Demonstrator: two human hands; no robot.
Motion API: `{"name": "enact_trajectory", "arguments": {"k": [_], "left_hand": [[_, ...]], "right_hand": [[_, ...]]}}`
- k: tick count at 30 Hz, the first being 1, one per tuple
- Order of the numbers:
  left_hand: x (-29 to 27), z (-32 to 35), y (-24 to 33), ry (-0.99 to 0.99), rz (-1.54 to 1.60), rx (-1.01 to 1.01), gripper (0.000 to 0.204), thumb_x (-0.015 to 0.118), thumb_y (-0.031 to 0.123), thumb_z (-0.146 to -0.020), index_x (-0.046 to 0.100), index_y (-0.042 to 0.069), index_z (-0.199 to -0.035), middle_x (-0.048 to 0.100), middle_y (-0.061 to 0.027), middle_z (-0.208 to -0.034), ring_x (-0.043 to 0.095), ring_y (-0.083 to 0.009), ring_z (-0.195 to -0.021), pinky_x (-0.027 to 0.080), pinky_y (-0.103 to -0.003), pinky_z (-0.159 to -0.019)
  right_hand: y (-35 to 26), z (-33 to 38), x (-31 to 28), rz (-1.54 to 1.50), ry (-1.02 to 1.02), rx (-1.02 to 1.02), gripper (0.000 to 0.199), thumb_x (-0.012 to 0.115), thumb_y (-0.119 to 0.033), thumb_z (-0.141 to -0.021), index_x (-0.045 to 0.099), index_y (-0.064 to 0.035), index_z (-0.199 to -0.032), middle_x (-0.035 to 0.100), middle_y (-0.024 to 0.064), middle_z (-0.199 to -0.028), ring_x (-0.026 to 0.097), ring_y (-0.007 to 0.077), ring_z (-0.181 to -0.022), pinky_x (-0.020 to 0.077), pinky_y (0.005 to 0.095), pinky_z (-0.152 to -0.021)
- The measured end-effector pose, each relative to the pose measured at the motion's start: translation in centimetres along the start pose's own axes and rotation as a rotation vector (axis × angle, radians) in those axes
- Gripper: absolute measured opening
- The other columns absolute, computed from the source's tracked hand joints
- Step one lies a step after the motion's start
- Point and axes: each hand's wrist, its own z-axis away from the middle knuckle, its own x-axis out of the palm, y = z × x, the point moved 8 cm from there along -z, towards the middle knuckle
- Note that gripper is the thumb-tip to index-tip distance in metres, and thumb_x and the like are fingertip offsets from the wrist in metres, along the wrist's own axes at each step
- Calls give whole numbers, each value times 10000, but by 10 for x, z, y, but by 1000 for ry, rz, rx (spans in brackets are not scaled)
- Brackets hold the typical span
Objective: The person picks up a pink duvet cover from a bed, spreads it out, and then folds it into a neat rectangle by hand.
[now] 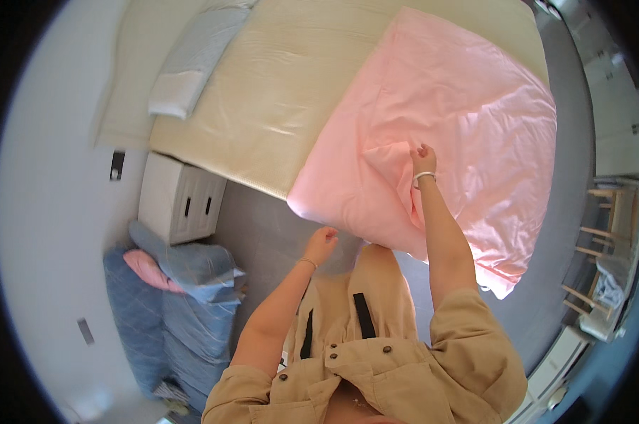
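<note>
A pink duvet [475, 141] lies spread over the right part of the bed, its near edge hanging down in front of my legs. My right hand [423, 160] is over the duvet with its fingers curled closed, at the end of a raised fold of the pink cloth. The fold meets the fingers and runs down beside my wrist. Lower and to the left, my left hand [321, 244] hangs above the floor near the duvet's corner. Its fingers are curled in, and no cloth shows between them.
The bed's cream mattress [284, 92] carries a grey-white pillow [199, 63] at the far left. A white nightstand [181, 198] stands by the wall. Blue bedding [192, 318] and a pink cushion [152, 271] are heaped at left. Wooden-legged furniture [609, 219] is at right.
</note>
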Motion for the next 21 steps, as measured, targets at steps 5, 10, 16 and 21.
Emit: {"name": "enact_trajectory", "arguments": {"k": [5, 10, 16, 21], "left_hand": [[-21, -61, -21, -152, -83, 24, 225, 541, 113, -765, 550, 10, -965, 582, -112, -947, 549, -205, -876, 427, -302, -784], [-36, -122, -66, -319, -1, 1, 199, 536, 161, -788, 561, 25, -931, 600, -73, -851, 556, -163, -795, 440, -282, -718], [-3, -190, -72, -655, 84, -84, 316, 508, 289, -822, 543, 11, -968, 593, -60, -874, 547, -140, -814, 435, -274, -734], [14, -226, -48, -816, 207, -310, 449, 460, 423, -830, 494, 31, -1047, 561, -65, -992, 511, -159, -926, 393, -295, -812]], "right_hand": [[16, 18, 31, 138, 11, 182, 595, 677, -184, -663, 407, 30, -1149, 552, 147, -978, 533, 208, -881, 436, 300, -769], [61, 109, 55, 96, 34, 140, 306, 595, -144, -656, 501, 20, -897, 512, 126, -726, 479, 192, -625, 410, 311, -588], [70, 226, 91, -11, 272, 504, 244, 667, -241, -698, 542, -33, -683, 473, 4, -587, 417, 89, -545, 369, 254, -486], [69, 217, 108, -637, 621, 635, 270, 617, -254, -774, 507, -67, -614, 383, -51, -539, 348, 52, -511, 296, 230, -453]]}}
